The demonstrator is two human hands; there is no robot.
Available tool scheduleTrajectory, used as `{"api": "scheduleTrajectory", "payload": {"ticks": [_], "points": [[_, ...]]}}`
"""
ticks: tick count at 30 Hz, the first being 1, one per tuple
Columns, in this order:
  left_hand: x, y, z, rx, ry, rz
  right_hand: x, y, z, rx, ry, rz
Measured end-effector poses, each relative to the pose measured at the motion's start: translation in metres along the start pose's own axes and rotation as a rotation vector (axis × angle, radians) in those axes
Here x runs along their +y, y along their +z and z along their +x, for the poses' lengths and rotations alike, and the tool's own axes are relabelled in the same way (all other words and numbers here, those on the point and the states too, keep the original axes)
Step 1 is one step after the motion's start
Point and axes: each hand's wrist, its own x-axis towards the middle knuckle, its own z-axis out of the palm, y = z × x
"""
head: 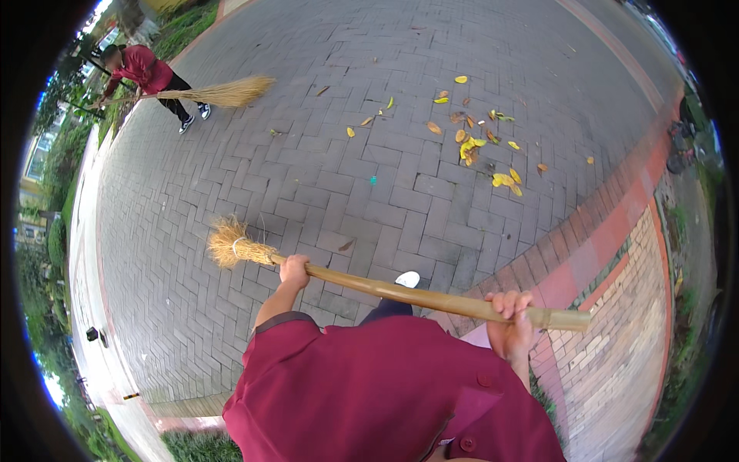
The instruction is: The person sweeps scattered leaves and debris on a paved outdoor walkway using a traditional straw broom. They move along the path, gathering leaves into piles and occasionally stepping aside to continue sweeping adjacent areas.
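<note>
My left hand (295,271) is closed round the bamboo handle (398,290) of a broom, just beside its bristles. Near the handle's thick free end, my right hand (512,323) grips it too. The broom lies across in front of my body, its tied straw-coloured bristle head (239,245) pointing left over the grey pavers. Farther ahead and to the right, yellow and brown fallen leaves (472,147) are scattered, some bunched in a loose cluster. One brown leaf (346,245) rests on the pavers close to the handle.
At the upper left a co-worker (144,69) in a maroon top bends over with a long broom (231,92). A red-and-pink paved border (583,263) runs along the right, with a parked vehicle (681,144) beyond it. Bushes (202,444) stand at the lower left.
</note>
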Motion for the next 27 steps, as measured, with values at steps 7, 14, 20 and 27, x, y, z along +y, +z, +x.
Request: {"api": "scheduleTrajectory", "payload": {"ticks": [7, 14, 20, 27], "points": [[0.065, 0.007, 0.112, -0.012, 0.223, 0.037, -0.031, 0.007, -0.02, 0.123, -0.084, -0.212], [0.307, 0.004, 0.155, 0.041, 0.965, -0.079, -0.091, 0.027, -0.142, 0.622, -0.58, -0.319], [0.449, -0.011, 0.122, -0.032, 1.516, 0.028, -0.122, -0.023, -0.247, 0.594, -1.017, -0.154], [0.507, -0.029, 0.077, -0.634, 1.699, 0.65, -0.074, -0.09, -0.312, 0.759, -1.234, 0.129]]}}
